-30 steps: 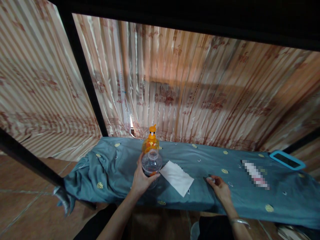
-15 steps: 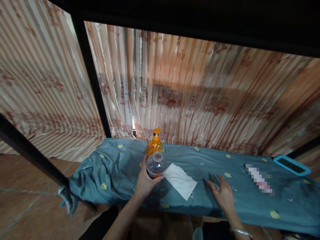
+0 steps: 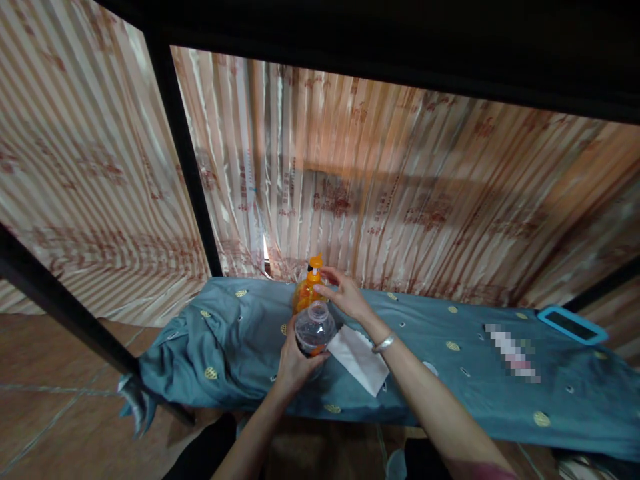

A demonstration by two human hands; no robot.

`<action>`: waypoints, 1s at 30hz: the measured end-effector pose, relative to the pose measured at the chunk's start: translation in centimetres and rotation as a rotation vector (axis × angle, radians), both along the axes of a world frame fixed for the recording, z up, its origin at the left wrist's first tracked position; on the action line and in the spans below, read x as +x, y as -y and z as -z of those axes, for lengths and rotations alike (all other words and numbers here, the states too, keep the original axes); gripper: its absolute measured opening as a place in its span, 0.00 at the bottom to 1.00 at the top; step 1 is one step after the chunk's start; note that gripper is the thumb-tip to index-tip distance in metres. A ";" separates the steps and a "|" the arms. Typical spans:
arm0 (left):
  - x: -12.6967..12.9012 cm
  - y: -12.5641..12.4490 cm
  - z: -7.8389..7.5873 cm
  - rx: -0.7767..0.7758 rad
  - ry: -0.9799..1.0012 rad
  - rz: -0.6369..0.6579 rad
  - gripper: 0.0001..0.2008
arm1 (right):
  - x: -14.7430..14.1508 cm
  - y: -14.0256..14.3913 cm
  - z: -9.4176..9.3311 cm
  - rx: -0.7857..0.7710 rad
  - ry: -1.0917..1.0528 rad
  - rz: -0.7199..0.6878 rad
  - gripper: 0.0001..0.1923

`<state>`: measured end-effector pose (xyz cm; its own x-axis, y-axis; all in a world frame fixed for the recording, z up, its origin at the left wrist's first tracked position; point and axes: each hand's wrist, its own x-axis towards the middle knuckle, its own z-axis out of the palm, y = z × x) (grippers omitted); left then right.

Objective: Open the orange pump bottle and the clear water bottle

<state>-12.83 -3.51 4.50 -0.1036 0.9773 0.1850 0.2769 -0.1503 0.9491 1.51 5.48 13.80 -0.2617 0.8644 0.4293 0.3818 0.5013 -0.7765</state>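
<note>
My left hand (image 3: 297,363) is wrapped round a clear plastic bottle (image 3: 315,330) with an uncapped round neck, held upright. Just behind it stands a pump bottle (image 3: 306,295) with an orange pump head and amber contents. My right hand (image 3: 343,293) reaches in from the right to the pump bottle's neck, thumb and fingers apart on its near and far sides. Whether the fingers touch the bottle, I cannot tell. Beneath my right wrist lies a white cloth or tissue (image 3: 360,363) with a scalloped edge, partly covered by the arm.
Blue-green patterned fabric covers the bed (image 3: 240,373). A pale round thing (image 3: 430,368) lies beside my right forearm. Farther right are a blurred-out item (image 3: 513,353) and a blue-framed tablet (image 3: 573,325). Dark posts (image 3: 185,153) and a striped curtain (image 3: 350,167) bound the space.
My right hand has moved from the bedding on the right, up and left to the pump bottle. A pale round thing shows near where it was. The left hand still holds the clear bottle.
</note>
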 end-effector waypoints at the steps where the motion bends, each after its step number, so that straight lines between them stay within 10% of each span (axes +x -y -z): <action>1: 0.0 0.0 0.1 0.000 -0.005 -0.003 0.45 | -0.4 -0.6 0.1 -0.006 -0.010 -0.018 0.25; 10: 0.2 0.1 0.5 -0.002 -0.029 0.006 0.45 | -1.0 -1.8 0.9 -0.019 -0.041 -0.083 0.14; 22: 0.5 -0.2 0.2 0.038 -0.042 -0.030 0.40 | 5.6 2.3 -5.0 0.143 -0.136 0.203 0.14; 30: 1.0 -1.5 -0.2 0.044 -0.092 -0.085 0.38 | 9.5 4.9 -2.4 0.063 -0.005 0.274 0.16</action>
<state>-11.86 -2.03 4.66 -0.1664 0.9565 0.2398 0.3758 -0.1633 0.9122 11.01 0.58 16.23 -0.0200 0.8744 0.4848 0.5060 0.4271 -0.7494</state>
